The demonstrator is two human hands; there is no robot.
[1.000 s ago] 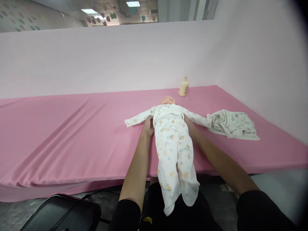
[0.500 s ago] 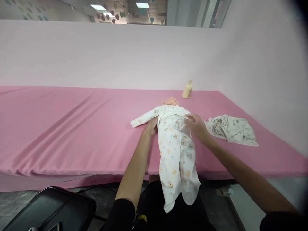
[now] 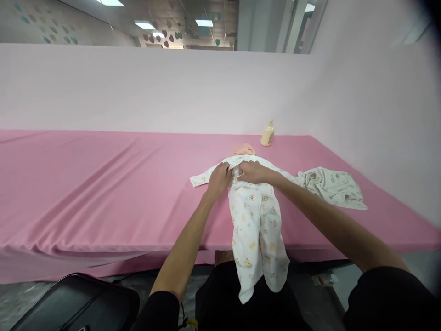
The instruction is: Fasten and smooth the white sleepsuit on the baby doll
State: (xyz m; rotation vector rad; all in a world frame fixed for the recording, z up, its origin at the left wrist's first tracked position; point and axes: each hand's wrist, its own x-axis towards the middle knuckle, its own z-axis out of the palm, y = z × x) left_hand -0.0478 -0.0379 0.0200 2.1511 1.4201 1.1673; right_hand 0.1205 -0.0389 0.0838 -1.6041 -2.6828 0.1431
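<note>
A baby doll lies on its back on the pink-covered table, dressed in a white printed sleepsuit whose legs hang over the front edge. My left hand grips the suit's cloth at the doll's chest on the left side. My right hand pinches the cloth at the middle of the chest, close beside the left hand. The doll's left sleeve lies spread out flat.
A crumpled printed garment lies to the right of the doll. A cream bottle stands at the back by the pink wall. A black chair is at lower left, and a small bottle lies on the floor.
My right hand has moved from the doll's right side to the middle of its chest. My left hand has shifted up onto the chest. The view has tilted slightly.
</note>
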